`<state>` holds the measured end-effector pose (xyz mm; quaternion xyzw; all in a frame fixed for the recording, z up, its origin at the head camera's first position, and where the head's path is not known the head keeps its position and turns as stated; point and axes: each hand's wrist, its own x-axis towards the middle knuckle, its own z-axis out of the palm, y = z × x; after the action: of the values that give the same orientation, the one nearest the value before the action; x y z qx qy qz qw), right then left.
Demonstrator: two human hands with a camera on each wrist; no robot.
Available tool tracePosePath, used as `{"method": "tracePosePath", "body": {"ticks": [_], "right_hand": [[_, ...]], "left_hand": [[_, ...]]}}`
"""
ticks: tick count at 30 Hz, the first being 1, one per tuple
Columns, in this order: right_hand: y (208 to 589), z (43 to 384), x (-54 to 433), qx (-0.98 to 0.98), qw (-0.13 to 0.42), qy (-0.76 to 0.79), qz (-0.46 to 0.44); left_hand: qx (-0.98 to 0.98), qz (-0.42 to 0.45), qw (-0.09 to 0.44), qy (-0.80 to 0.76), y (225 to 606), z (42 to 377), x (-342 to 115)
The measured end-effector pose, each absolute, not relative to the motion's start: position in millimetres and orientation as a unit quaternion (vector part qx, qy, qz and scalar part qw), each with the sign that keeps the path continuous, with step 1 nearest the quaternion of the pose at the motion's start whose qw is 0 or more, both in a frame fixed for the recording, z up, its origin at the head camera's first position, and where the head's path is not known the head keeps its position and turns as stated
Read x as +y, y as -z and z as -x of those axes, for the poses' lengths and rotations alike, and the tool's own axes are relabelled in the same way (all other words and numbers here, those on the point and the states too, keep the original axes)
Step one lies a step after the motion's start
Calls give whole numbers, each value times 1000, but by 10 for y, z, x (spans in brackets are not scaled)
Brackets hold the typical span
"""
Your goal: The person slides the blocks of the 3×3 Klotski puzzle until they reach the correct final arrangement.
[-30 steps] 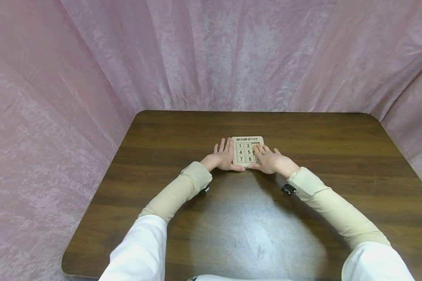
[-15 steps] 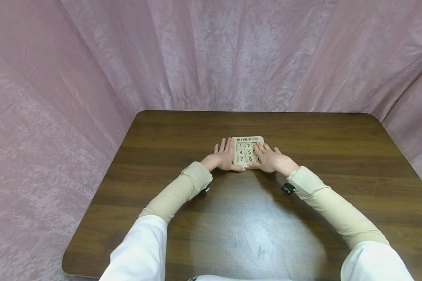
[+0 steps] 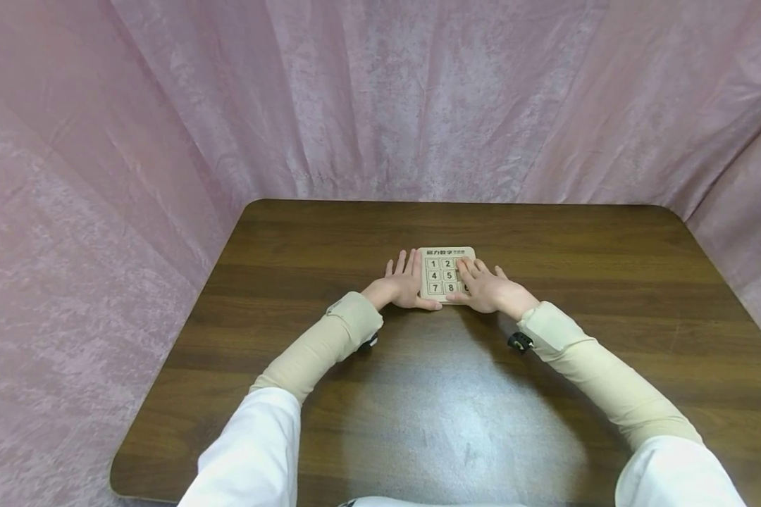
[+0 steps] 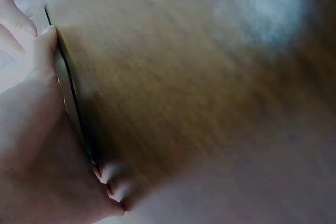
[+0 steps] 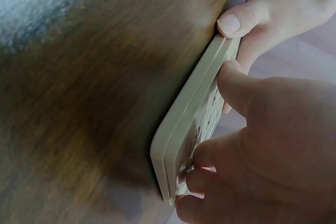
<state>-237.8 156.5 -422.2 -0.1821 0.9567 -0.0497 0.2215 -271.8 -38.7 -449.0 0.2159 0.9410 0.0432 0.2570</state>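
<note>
A pale number slide puzzle [image 3: 442,298] with Chinese print along its top lies flat on the brown table. Its tiles 1, 2, 4, 5, 7 and 8 show in the head view, and a 6 peeks out at the lower right. My left hand [image 3: 403,282] rests along the left side, fingers straight, its thumb at the near edge. Over the right column lies my right hand [image 3: 484,289], fingertips on the tiles, covering much of that column. From the right wrist, the puzzle's thick rim [image 5: 181,124] shows, with the right thumb [image 5: 233,85] on its face.
The wooden table [image 3: 330,232] has rounded corners and a glare patch near the front. Pink curtains [image 3: 380,105] hang behind and beside it. A dark wrist camera [image 3: 521,342] sits under the right forearm, which wears a beige sleeve [image 3: 609,380].
A tile marked 6 has come into sight at the lower right of the puzzle, beside the 8; the right fingers have shifted very slightly. The left hand stays put.
</note>
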Motion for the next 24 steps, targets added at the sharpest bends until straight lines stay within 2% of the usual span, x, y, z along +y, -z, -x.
{"method": "tracePosePath", "body": {"ticks": [24], "right_hand": [[4059, 2080, 1522, 950, 250, 14, 187]], "left_hand": [[939, -215, 267, -22, 4456, 2726, -370]]}}
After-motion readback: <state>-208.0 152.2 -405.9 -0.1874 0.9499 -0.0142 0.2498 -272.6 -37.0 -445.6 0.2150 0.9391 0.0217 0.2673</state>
